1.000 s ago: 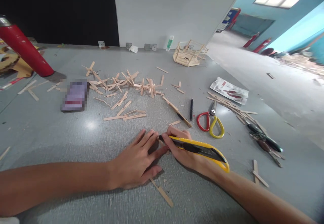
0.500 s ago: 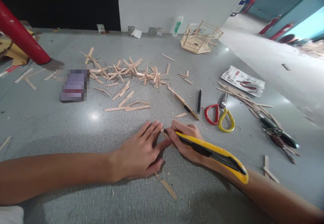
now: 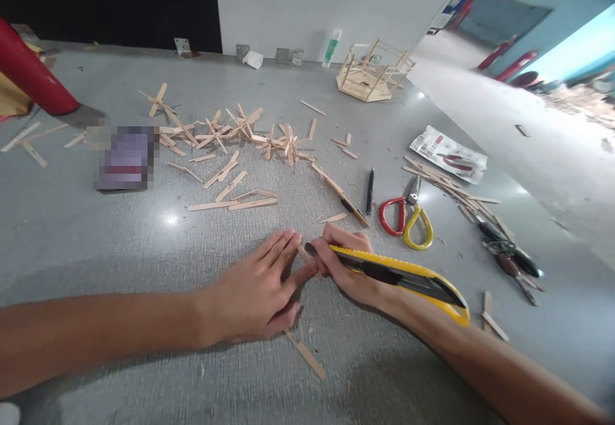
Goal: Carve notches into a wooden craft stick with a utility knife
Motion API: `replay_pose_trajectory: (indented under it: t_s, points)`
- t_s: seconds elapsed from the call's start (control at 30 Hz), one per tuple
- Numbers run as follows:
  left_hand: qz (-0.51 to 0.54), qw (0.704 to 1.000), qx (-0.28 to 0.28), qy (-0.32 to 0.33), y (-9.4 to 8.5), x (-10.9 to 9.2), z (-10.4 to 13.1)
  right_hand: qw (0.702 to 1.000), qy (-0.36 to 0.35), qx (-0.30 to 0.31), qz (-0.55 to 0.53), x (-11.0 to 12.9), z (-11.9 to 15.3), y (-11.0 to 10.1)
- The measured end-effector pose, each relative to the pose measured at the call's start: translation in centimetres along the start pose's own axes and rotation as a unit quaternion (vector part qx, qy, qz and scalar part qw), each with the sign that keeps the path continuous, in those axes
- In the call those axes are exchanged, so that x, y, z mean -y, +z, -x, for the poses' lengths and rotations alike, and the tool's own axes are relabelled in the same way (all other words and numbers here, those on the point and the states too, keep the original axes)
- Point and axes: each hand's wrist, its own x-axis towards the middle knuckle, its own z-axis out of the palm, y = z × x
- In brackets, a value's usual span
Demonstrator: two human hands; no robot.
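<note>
My right hand (image 3: pixel 343 265) grips a yellow and black utility knife (image 3: pixel 398 274) near its front end, the blade end pointing left. The knife's tip is at a thin piece of wood (image 3: pixel 305 254) on the grey table. My left hand (image 3: pixel 262 287) lies palm down with its fingers stretched out, pressing beside that piece, partly covering it. Just below my left thumb, a flat wooden stick (image 3: pixel 310 358) lies on the table, its upper end running toward the hand.
Wooden sticks (image 3: pixel 240 127) are piled beyond my hands. Red and yellow-handled scissors (image 3: pixel 412 210), a black pen (image 3: pixel 369 191), a packet (image 3: pixel 449 154) and tools (image 3: pixel 509 252) lie to the right. A wooden frame (image 3: pixel 372 75) stands at the back; a red post (image 3: pixel 36 69) is far left.
The view has shifted, so most things appear slightly further left. The knife lies a little flatter, and its tip has moved slightly against my left fingertips. Both hands keep their poses.
</note>
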Motion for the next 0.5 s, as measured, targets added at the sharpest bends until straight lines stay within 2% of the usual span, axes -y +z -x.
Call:
replay_pose_trajectory:
  t_s: [0.5]
  points:
    - [-0.006,1.000,0.002,0.005,0.07,0.01,-0.09,1.000,-0.004,0.009,0.008,0.44,-0.17,0.18]
